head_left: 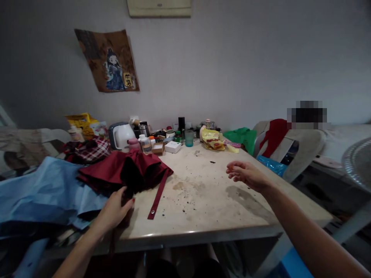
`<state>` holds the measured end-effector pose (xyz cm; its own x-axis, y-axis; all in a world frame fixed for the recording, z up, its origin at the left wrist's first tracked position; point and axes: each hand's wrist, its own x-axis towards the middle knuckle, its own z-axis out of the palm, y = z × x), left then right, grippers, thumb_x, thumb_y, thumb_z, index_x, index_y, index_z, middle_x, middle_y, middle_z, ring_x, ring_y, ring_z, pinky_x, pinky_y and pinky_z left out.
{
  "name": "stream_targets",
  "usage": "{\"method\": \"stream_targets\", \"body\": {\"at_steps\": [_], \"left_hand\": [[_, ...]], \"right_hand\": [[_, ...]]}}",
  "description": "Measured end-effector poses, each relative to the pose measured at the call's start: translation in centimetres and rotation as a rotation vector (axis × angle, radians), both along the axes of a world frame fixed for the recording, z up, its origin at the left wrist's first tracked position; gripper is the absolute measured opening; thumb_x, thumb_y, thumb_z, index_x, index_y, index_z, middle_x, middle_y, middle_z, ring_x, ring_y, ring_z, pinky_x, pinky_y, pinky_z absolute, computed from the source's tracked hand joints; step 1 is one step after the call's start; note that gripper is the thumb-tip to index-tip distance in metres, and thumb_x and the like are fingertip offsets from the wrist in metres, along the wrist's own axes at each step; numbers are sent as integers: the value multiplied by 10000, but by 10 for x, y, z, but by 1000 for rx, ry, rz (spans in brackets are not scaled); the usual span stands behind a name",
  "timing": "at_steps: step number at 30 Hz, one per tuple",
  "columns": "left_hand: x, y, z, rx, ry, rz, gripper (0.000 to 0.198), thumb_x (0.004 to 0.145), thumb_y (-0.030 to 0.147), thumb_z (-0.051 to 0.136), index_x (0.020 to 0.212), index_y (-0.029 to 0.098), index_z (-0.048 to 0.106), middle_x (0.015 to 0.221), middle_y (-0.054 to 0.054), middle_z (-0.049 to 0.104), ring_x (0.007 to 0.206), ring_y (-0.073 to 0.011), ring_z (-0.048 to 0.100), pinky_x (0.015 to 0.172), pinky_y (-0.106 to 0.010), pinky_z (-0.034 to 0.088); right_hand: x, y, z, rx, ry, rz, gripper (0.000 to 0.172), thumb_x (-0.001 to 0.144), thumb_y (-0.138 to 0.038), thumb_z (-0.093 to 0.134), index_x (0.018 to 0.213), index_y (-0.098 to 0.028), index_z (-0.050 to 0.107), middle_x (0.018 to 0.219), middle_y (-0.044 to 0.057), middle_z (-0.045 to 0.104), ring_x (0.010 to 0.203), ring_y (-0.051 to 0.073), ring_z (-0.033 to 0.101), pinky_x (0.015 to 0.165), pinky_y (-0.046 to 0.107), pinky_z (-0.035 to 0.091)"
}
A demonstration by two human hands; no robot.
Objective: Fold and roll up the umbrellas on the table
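A dark red folded umbrella point(127, 172) lies on the stained white table point(203, 200), its strap point(159, 195) trailing toward the front edge. My left hand point(116, 208) rests on the umbrella's near end, fingers curled over the dark fabric there. My right hand point(246, 174) hovers above the table's right side, palm down, fingers loosely bent and apart, holding nothing.
Blue cloth point(43, 193) and plaid fabric point(89, 150) cover the left. A white kettle point(121, 136), bottles, a small white box point(173, 146), a teal cup point(189, 138) and yellow packets point(213, 139) crowd the back edge. A chair with red clothing point(275, 135) stands right, a fan point(358, 162) beyond.
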<state>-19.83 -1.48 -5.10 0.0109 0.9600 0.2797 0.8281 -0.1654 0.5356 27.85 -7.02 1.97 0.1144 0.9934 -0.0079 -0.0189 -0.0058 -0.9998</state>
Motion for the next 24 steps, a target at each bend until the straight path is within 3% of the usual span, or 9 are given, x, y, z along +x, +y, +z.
{"method": "stream_targets", "body": {"at_steps": [3,5,9,12,14,17,19,22,24], "left_hand": [[-9,-37,0,24,-95,-100,527,770,517,510,1156,168,590,1123,-115,608,974,-263,646,828,-376,539],[-16,-62,5,95,-105,-47,497,794,526,495,1149,193,596,1175,-99,587,1017,-250,628,855,-365,536],[-40,-100,14,279,226,274,560,815,491,431,1209,117,569,1206,-179,559,1098,-345,555,940,-500,456],[-77,-113,8,214,487,553,637,831,501,347,1260,67,529,1269,-264,507,1107,-459,513,841,-594,444],[-106,-115,-1,130,534,637,664,823,518,335,1262,52,509,1232,-292,525,1051,-466,551,795,-572,459],[-142,-109,-13,3,359,477,603,766,525,414,1150,79,542,1053,-235,646,959,-386,634,807,-456,489],[-152,-103,-15,-56,220,414,525,717,534,480,1051,138,562,968,-180,688,927,-366,657,800,-421,494],[-146,-95,-15,-101,-40,423,471,638,546,594,940,187,548,870,-120,692,860,-336,671,741,-390,505],[-137,-92,-16,-159,-338,396,479,607,551,652,897,197,512,750,-62,659,695,-268,661,607,-340,502]], "right_hand": [[6,2,-4,-35,-33,4,333,594,-333,802,823,-163,630,801,53,679,664,139,636,554,220,464],[4,6,-7,-57,-58,9,357,583,-349,812,834,-167,634,821,57,677,675,142,632,566,227,470],[-10,17,-13,-72,-104,51,441,577,-447,816,881,-178,644,885,78,674,713,165,631,590,253,493],[-21,26,-15,-87,-140,96,488,562,-501,810,889,-179,645,902,94,670,730,184,633,608,274,508],[-27,31,-15,-94,-156,104,505,545,-513,811,886,-179,644,903,99,667,732,191,634,613,282,511],[-35,36,-16,-109,-183,122,491,559,-511,794,892,-182,644,907,102,667,730,196,633,612,287,510],[-38,37,-17,-122,-213,152,449,599,-508,768,886,-184,646,909,110,667,727,198,629,615,292,509],[-41,37,-22,-152,-235,176,375,666,-497,723,884,-200,656,939,133,665,735,198,626,638,293,511],[-40,38,-26,-188,-230,162,362,668,-492,719,896,-218,662,970,142,667,762,204,632,656,285,514]]}}
